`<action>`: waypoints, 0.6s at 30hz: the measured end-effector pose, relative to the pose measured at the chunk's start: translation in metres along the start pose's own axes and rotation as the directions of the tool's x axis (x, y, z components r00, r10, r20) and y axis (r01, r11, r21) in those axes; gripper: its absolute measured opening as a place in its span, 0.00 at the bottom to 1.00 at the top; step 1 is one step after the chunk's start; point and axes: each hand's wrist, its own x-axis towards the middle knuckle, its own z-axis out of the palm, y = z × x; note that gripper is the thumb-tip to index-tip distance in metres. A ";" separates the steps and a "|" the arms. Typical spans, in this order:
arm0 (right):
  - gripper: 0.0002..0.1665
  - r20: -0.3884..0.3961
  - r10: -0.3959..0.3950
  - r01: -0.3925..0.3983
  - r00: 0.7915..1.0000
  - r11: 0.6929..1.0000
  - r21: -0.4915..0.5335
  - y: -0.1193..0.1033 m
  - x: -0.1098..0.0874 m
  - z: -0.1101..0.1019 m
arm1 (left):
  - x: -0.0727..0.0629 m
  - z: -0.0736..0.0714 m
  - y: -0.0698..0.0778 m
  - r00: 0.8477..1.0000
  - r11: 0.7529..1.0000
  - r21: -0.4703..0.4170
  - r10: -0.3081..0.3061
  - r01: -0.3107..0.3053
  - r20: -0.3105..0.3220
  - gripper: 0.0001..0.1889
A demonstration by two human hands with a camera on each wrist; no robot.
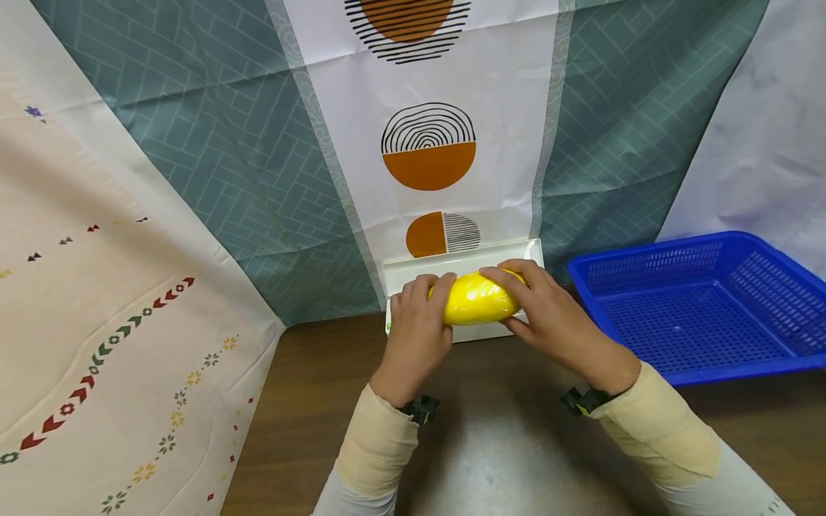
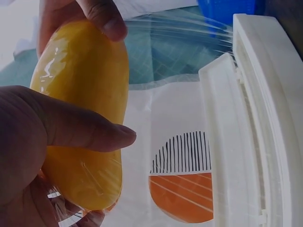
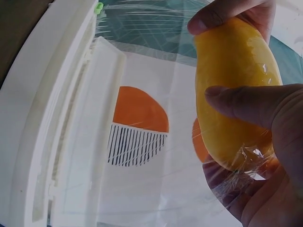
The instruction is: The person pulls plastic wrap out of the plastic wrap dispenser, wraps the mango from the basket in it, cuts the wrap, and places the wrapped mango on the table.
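Note:
A smooth, elongated yellow fruit (image 1: 482, 299) is wrapped in shiny clear cling film. My left hand (image 1: 418, 322) grips one end and my right hand (image 1: 558, 319) the other, thumbs on the near side and fingers round the back. Both wrist views show the film (image 3: 142, 23) stretched between the fruit and a long white cling film dispenser (image 2: 274, 90). The dispenser's lid (image 1: 464, 259) stands raised at the back of the table, right behind the fruit in the head view. A small green slider (image 3: 99, 8) sits at one end of it. The fruit partly hides the dispenser's middle.
A blue perforated plastic basket (image 1: 742, 374) stands on the wooden table (image 1: 303, 408) to the right of the dispenser. Patterned cloth (image 1: 219, 158) hangs behind the table, and a cream printed cloth (image 1: 129, 287) borders its left side.

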 end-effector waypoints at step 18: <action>0.50 0.005 -0.026 0.026 1.000 1.000 0.002 -0.008 0.009 -0.018 | 0.005 -0.024 0.005 0.999 0.999 0.014 0.035 -0.035 0.011 0.29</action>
